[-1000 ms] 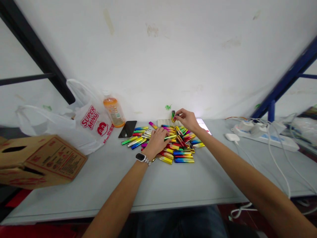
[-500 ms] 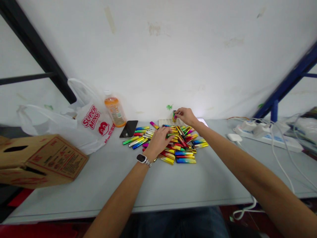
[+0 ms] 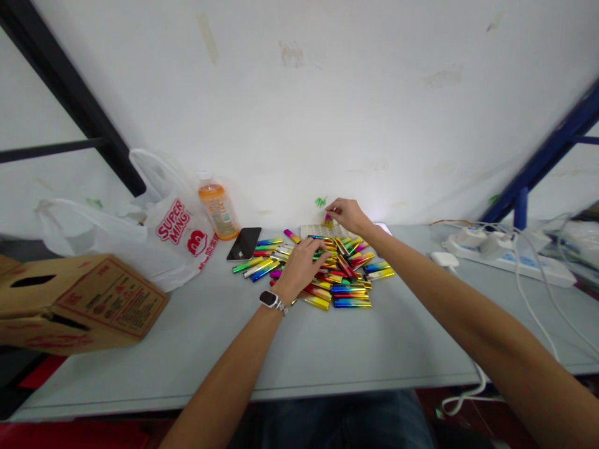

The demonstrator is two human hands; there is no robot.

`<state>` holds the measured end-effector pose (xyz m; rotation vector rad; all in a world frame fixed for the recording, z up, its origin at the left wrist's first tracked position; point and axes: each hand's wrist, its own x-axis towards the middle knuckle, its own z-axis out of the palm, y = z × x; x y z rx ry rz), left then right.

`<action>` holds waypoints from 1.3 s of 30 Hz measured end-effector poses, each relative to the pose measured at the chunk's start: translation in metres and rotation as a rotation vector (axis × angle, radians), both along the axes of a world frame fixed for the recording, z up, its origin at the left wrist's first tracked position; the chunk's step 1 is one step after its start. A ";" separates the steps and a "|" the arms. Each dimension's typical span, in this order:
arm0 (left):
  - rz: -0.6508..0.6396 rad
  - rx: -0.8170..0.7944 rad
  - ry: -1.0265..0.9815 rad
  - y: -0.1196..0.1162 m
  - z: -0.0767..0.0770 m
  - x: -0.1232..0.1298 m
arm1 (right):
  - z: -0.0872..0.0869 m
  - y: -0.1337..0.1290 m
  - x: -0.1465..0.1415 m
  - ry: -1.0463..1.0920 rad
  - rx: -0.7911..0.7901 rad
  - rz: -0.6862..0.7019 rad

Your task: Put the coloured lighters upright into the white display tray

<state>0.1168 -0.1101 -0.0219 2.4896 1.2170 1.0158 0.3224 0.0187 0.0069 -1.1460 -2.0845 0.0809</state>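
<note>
Yellow, red and blue sticks [image 3: 346,268] lay beneath your loosely spread left hand [image 3: 300,267]; your right hand [image 3: 349,214], near the pale tray [image 3: 309,231], pinched a pink-and-yellow stick [image 3: 327,221].

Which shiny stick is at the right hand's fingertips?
The magenta-ended stick pinched by the right hand, near the wall. Others in the pile also show magenta, but they lie around the left hand, outside that pinch.

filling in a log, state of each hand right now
Left hand: on the shiny pieces; whether it grips any cannot be told.
Right hand: closed, holding a purple-and-yellow piece.
</note>
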 end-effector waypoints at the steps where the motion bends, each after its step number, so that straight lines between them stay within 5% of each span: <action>1: -0.001 -0.001 -0.006 0.000 -0.001 0.000 | 0.001 0.002 -0.003 -0.016 0.001 0.009; 14: 0.003 -0.029 -0.025 0.000 0.000 -0.002 | 0.014 0.032 -0.019 -0.358 -0.054 0.028; 21: 0.005 -0.073 -0.088 0.000 0.001 -0.002 | 0.007 0.006 -0.024 -0.449 0.008 -0.134; 25: 0.011 -0.063 -0.148 0.003 -0.003 -0.003 | -0.007 -0.011 -0.027 -0.358 0.117 -0.254; 32: 0.069 -0.104 -0.267 0.004 -0.001 -0.001 | -0.013 -0.022 -0.029 -0.290 0.050 -0.319; 36: 0.091 -0.147 -0.434 0.004 -0.001 0.001 | -0.014 -0.050 -0.032 -0.068 -0.013 -0.266; 39: 0.066 -0.166 -0.548 0.003 -0.001 0.005 | -0.014 -0.084 -0.034 0.190 -0.204 -0.099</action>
